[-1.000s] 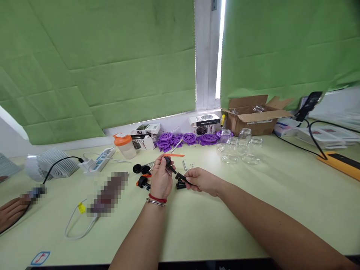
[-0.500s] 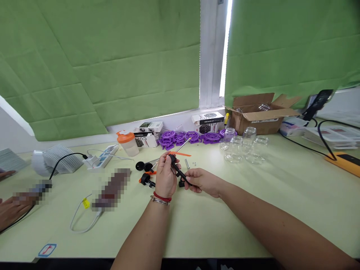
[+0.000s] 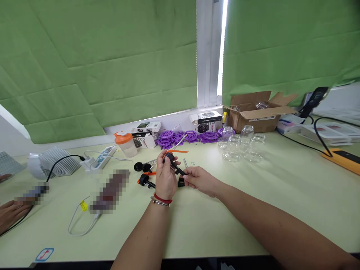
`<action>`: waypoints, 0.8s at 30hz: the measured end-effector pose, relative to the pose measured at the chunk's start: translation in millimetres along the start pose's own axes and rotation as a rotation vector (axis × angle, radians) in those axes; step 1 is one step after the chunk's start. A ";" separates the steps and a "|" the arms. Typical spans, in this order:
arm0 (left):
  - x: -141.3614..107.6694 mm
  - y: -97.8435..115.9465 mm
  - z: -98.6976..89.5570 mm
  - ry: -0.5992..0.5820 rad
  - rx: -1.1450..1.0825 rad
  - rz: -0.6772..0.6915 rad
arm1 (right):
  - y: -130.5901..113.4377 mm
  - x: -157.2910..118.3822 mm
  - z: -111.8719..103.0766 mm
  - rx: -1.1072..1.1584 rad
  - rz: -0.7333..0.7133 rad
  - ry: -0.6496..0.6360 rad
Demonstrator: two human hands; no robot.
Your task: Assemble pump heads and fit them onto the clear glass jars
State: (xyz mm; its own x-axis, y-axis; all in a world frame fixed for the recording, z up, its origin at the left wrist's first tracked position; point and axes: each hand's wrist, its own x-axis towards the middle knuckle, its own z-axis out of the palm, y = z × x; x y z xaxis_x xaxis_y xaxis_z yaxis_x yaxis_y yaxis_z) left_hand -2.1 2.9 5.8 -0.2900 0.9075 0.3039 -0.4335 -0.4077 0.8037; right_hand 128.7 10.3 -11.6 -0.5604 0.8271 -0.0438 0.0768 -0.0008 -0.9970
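Observation:
A black rod-like part (image 3: 178,168) with a round head is held between my hands above the table. My left hand (image 3: 165,176), with a red band and metal bangle at the wrist, is closed round its head end. The fingers of my right hand (image 3: 198,180) pinch its lower end. Behind my left hand an orange strip (image 3: 180,151) sticks out. Another black part with an orange piece (image 3: 144,180) lies left of my left hand, beside black round discs (image 3: 138,166) on metal rods. A metal bolt (image 3: 185,163) and tiny nuts (image 3: 192,163) lie behind.
Purple plastic parts (image 3: 191,136), white boxes (image 3: 206,118) and an orange-lidded bottle (image 3: 126,144) line the back. Glass jars (image 3: 233,146) and a cardboard box (image 3: 253,122) are right. At left are a power strip (image 3: 104,157), a blurred object (image 3: 111,191) and another person's hand (image 3: 12,213).
The black part has turned in my hands, showing more of its round head. My right hand has shifted slightly along it. The whole view has moved a little.

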 end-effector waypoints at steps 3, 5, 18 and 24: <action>0.1 -1.2 -0.2 0.008 0.012 -0.011 | 3.4 1.4 -0.3 -0.058 -0.009 0.009; 0.3 -2.8 -1.1 0.020 0.022 -0.019 | 6.2 2.1 0.5 -0.075 -0.020 0.015; 0.6 -8.7 -2.2 0.027 0.022 0.024 | 7.0 1.3 3.7 -0.126 -0.058 0.038; 0.0 -8.2 0.1 0.033 0.022 0.035 | 9.1 1.6 3.4 -0.257 -0.113 0.086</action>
State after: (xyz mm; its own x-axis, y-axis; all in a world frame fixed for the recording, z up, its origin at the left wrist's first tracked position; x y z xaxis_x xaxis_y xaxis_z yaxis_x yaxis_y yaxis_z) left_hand 1.5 6.3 -0.6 -0.3324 0.8889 0.3153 -0.4036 -0.4362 0.8043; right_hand 125.7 9.7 -21.0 -0.5063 0.8584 0.0826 0.2308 0.2272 -0.9461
